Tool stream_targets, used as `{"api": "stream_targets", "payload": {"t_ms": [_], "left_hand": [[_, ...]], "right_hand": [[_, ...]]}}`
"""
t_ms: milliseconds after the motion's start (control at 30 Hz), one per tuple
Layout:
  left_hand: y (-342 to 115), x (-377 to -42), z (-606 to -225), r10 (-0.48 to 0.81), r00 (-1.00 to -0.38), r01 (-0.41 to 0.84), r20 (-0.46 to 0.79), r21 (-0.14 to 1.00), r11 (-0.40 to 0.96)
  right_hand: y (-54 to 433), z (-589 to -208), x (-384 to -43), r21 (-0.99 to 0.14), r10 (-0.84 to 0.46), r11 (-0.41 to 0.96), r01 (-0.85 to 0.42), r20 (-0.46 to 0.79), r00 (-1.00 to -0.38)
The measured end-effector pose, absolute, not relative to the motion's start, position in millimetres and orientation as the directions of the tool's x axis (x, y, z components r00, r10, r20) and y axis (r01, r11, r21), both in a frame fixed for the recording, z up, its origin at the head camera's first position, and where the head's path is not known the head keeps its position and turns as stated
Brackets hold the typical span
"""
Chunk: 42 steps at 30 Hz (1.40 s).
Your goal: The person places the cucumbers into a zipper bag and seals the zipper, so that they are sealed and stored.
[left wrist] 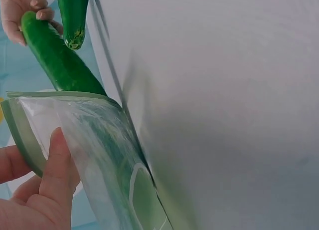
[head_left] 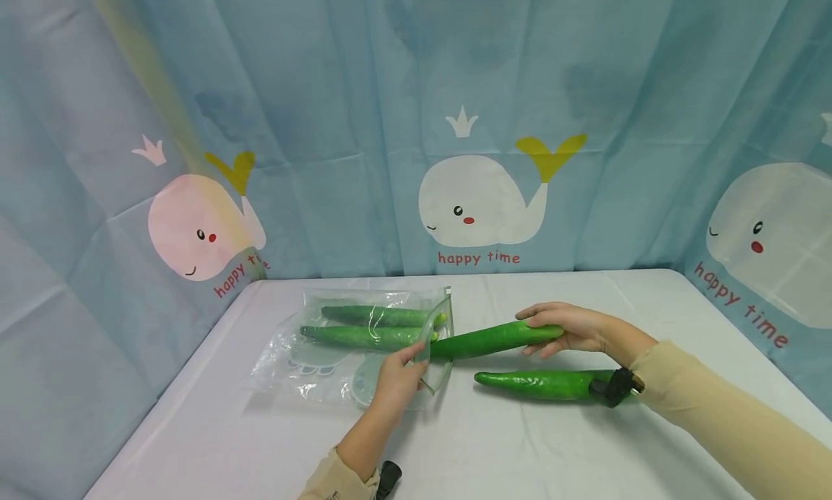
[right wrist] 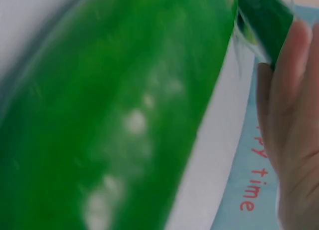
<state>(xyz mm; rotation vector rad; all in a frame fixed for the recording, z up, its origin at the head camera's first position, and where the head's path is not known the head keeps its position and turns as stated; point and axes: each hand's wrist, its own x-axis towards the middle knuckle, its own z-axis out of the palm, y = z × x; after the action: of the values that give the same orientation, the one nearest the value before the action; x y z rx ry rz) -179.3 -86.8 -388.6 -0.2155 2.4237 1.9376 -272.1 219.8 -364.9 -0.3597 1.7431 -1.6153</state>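
A clear zip bag [head_left: 279, 363] lies on the table with its mouth facing right. Inside it are two cucumbers, the upper one [head_left: 364, 315] and the lower one [head_left: 364, 336]. My left hand [head_left: 395, 384] pinches the bag's green-edged mouth between thumb and fingers, holding it apart. My right hand [head_left: 572, 328] grips the right end of a third cucumber [head_left: 497, 339], whose left end is inside the bag's opening. In the left wrist view this cucumber [left wrist: 62, 65] slopes down into the bag. Below my right hand another cucumber [head_left: 542, 384] lies on the table.
The white-covered table [head_left: 507, 457] reaches back to a blue curtain [head_left: 338, 196] printed with whales, which also hangs along both sides. A black wrist strap mount [head_left: 614, 388] on the right sleeve overlaps the right end of the loose cucumber in the head view.
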Motion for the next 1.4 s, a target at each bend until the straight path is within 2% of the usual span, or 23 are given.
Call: {"api": "stream_targets", "payload": {"t_ms": [233, 433, 667, 1000, 1233, 1400], "left_hand": [[-86, -178, -389, -0.076, -0.991, -0.124, -0.11, 0.971, 0.205], [-87, -177, -389, -0.07, -0.993, -0.112, -0.1, 0.973, 0.202], [-86, -177, -389, -0.068, -0.992, -0.118, -0.106, 0.972, 0.201], [-86, -177, -389, -0.077, -0.991, -0.119, -0.105, 0.971, 0.205], [-87, -178, -388, -0.079, -0.991, -0.119, -0.104, 0.969, 0.216], [-87, -178, -389, -0.079, -0.993, -0.102, -0.087, 0.972, 0.214]], "right_hand": [[211, -374, -268, -0.932, -0.558, 0.245, 0.269, -0.362, -0.747], [201, -378, -267, -0.919, -0.56, 0.22, 0.327, -0.393, -0.729], [190, -379, -269, -0.921, -0.573, 0.28, 0.272, -0.388, -0.722], [182, -375, -270, -0.913, -0.595, 0.263, 0.313, -0.408, -0.692], [174, -376, -271, -0.9, -0.555, 0.319, 0.296, -0.431, -0.712], [169, -379, -272, -0.899, -0.549, 0.311, 0.31, -0.436, -0.714]]}}
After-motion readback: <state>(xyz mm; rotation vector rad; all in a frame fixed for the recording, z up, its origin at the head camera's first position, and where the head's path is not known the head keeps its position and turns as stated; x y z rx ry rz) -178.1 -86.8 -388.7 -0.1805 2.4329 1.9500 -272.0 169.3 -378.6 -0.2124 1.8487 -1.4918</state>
